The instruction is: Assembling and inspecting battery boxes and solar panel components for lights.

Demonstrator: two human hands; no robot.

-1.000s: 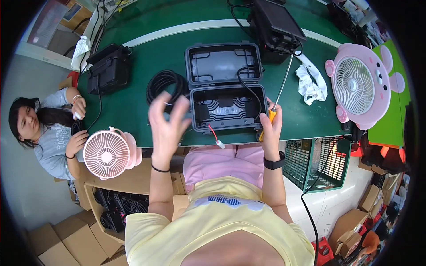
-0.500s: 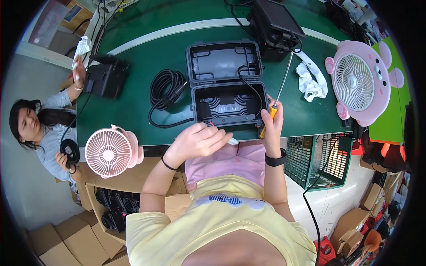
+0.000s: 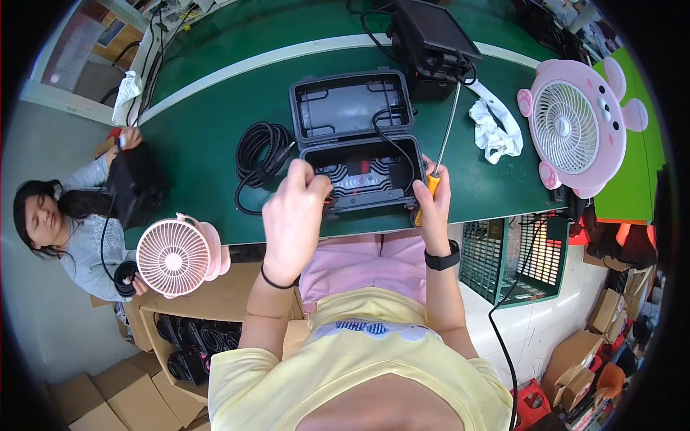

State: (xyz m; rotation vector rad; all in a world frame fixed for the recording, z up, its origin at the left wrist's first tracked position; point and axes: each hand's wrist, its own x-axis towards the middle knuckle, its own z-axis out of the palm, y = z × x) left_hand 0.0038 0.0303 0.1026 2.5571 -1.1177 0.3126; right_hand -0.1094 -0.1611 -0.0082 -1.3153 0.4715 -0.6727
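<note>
A black plastic case (image 3: 363,201) sits at the table's front edge with its hinged lid (image 3: 352,108) swung back, a black cable running inside. My left hand (image 3: 293,215) is closed at the case's front left corner, fingertips just inside the rim. A bit of red shows beside those fingertips, but what they pinch is hidden. Inside the case a small red piece (image 3: 365,167) shows near the back wall. My right hand (image 3: 435,205) is wrapped round the yellow handle of a screwdriver (image 3: 433,184) at the case's right side, its long metal shaft pointing up and away.
Coiled black cable (image 3: 262,151) lies left of the case. Behind stands a black device (image 3: 435,50); white cloth (image 3: 496,133) and a pink fan (image 3: 571,129) are at right. A smaller pink fan (image 3: 174,260) is at left, near a co-worker holding a black box (image 3: 135,187).
My left hand has moved from in front of the case to its front left corner. The red piece now shows inside. The co-worker has drawn the black box closer.
</note>
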